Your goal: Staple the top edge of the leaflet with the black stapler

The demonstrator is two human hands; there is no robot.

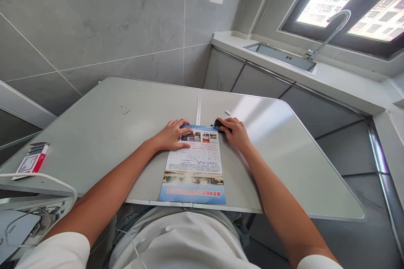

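Right hand (236,131) grips the black stapler (217,123); left hand (174,135) lies open on the leaflet (195,164). With too light pressing, it may skew.

You are facing a printed sheet (202,164) that is carrying Chinese text. Near its closest edge, a line of large red characters (193,192) is running across a blue band, its exact wording blurring. Farther up the sheet, smaller black and red lines are showing, too tiny to read. Your left hand (174,135) is covering some print near its far left corner. Well left of the sheet, a red-and-white packet (30,161) is bearing illegible markings.
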